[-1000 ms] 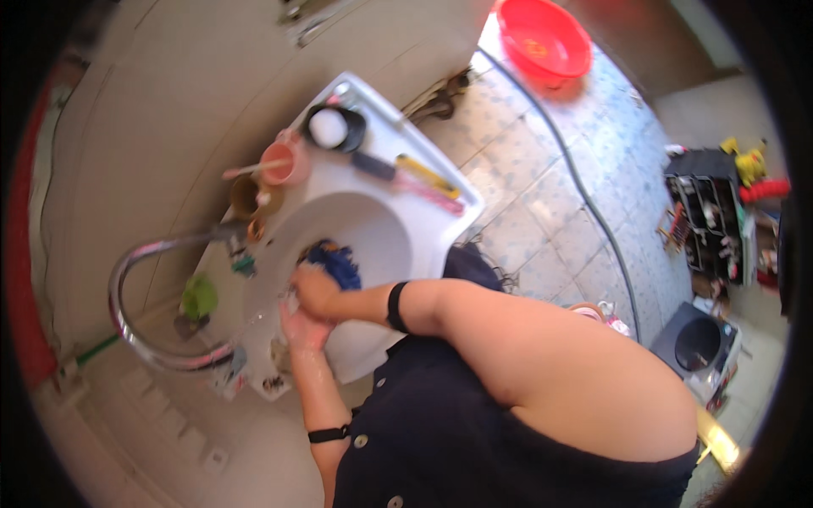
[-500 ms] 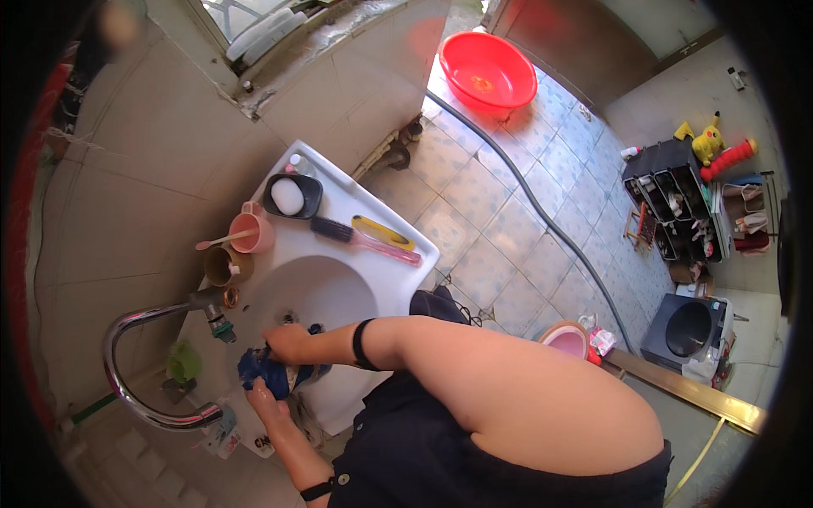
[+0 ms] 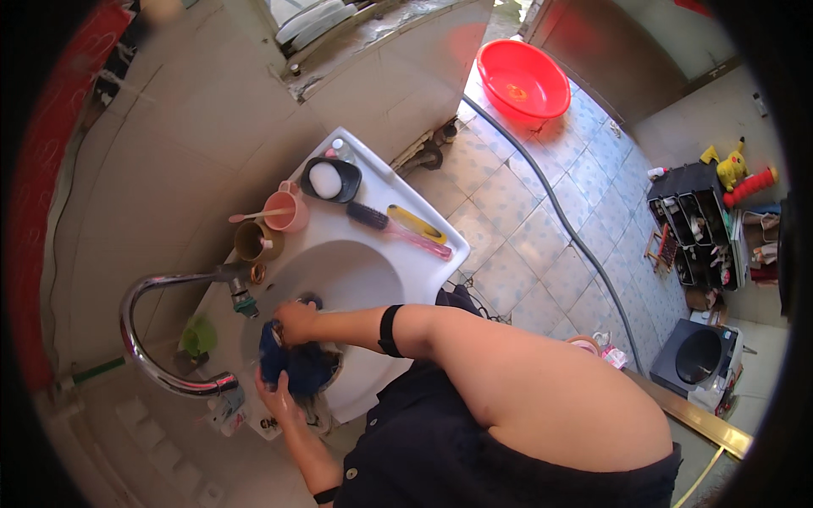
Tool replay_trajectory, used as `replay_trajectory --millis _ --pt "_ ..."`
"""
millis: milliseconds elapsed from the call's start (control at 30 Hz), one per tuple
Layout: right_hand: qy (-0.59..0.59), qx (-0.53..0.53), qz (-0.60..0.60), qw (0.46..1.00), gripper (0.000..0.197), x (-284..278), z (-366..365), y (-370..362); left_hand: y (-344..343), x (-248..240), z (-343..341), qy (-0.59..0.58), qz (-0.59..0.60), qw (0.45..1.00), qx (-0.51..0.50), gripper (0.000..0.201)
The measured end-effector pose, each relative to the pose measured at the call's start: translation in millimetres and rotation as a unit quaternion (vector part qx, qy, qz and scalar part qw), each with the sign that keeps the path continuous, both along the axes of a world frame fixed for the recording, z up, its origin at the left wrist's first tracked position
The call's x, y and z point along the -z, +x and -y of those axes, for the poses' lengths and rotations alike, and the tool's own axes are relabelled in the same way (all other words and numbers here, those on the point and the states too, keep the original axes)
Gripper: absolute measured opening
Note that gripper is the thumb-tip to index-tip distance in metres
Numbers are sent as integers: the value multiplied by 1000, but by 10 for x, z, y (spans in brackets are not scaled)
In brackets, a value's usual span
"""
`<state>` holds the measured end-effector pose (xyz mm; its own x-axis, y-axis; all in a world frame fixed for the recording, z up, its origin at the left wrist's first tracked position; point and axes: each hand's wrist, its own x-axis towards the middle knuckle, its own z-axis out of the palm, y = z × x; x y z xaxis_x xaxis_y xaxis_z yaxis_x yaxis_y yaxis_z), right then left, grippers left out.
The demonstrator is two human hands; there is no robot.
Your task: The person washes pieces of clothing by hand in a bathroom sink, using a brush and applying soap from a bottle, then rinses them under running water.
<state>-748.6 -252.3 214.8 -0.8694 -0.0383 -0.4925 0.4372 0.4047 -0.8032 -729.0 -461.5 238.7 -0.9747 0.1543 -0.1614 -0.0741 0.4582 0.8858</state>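
A bunched dark-blue cloth lies in the white sink, with a pale patch along its edge. My right hand grips the upper part of the cloth, fingers curled round it. On the lower left side my left hand holds the same cloth, its thumb and fingers pressed to it. A bit of dark-blue fabric also shows beyond my right hand, near the drain. The folds hide part of my fingertips. A curved chrome tap stands left of the basin.
Along the sink's edge are a soap dish with white soap, a pink cup with a toothbrush, a brown cup, a hairbrush and a yellow comb. Beyond, a red basin and a grey hose lie on tiles.
My view has shifted, so the surroundings sit farther right. Between my hands the cloth is turned and spread differently, with more blue showing below my right hand.
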Motion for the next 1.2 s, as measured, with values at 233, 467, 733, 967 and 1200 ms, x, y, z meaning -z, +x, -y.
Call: replay_trajectory --millis 233,467,733,967,1200 --pt "-43 13 -189 981 23 -183 750 589 174 -174 -589 527 513 674 61 51" --pt "5 -18 -434 901 24 -524 702 901 55 305 -437 510 433 743 -13 47" --pt "45 286 -153 945 20 -120 344 443 63 388 -676 398 457 786 -124 38" --pt "-5 343 -14 939 31 -116 349 424 65 396 -577 443 464 754 -141 35" --pt "-665 245 137 692 31 416 88 372 160 102 -471 455 445 759 -136 45"
